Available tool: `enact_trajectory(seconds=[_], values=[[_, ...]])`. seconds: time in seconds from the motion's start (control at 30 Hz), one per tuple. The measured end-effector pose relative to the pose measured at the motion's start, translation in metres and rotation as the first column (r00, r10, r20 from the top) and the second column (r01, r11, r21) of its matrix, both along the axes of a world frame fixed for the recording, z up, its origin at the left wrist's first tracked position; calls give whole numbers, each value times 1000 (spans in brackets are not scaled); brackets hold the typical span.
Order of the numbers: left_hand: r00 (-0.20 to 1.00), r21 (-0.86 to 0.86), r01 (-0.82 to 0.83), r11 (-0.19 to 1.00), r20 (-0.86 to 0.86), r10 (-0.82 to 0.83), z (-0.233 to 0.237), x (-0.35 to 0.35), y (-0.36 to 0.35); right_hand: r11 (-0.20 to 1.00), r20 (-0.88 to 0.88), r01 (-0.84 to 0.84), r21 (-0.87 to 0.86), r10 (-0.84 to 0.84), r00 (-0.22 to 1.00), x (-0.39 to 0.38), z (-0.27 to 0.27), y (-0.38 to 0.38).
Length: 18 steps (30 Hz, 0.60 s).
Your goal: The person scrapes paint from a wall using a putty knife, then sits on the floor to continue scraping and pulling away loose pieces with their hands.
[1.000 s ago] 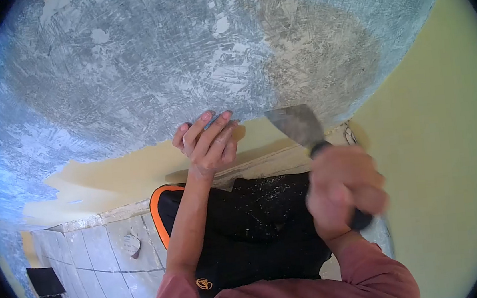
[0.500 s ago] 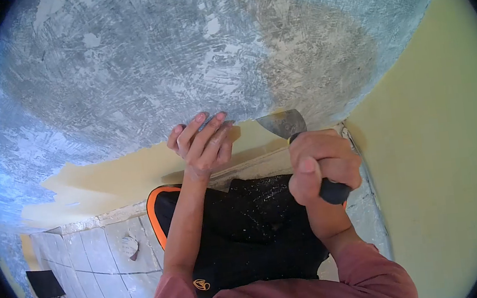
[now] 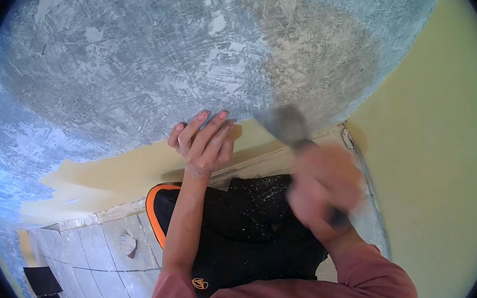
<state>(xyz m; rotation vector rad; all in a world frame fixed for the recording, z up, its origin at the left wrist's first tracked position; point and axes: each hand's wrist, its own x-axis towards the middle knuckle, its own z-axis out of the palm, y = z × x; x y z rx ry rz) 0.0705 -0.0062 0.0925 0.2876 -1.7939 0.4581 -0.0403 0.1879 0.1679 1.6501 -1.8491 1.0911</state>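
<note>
A putty knife (image 3: 285, 122) is gripped by its dark handle in my right hand (image 3: 327, 183); motion smears both. Its wide metal blade points up and left, overlapping the lower border of the scraped, grey-white wall (image 3: 150, 71). To the left of the blade, my left hand (image 3: 206, 143) is at the same border, fingers loosely bent and a little apart, fingertips right at the wall surface. Below the border runs a strip of yellow paint (image 3: 109, 176). White flakes dot the black shorts (image 3: 256, 216) on my lap.
A yellow wall (image 3: 437, 130) meets the scraped wall at a corner on the right. Tiled floor (image 3: 96, 249) spreads at lower left, with a pale chip (image 3: 128, 244) on it. Dark flat pieces (image 3: 43, 280) lie farther left.
My right hand and the putty knife have gone from sharp to blurred, the blade shifting slightly upward on the wall. My left hand stays in place.
</note>
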Motion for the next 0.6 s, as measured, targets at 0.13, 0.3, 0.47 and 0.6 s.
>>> enact_trajectory(seconds=[0.13, 0.3, 0.47, 0.6], values=[[1000, -3, -8, 1000, 26, 8, 0, 3, -2, 767, 146, -332, -549, 479, 866, -5, -1, -10], [1000, -5, 2, 1000, 8, -2, 0, 0, -1, 823, 327, -376, -426, 527, 784, 1, 10, -22], [1000, -8, 22, 1000, 0, -22, 3, 0, -2, 734, 310, -394, -553, 621, 720, -5, 5, 3], [1000, 44, 4, 999, -1, -4, 1, 2, 2, 916, -74, 230, 329, -218, 973, 5, 22, -7]])
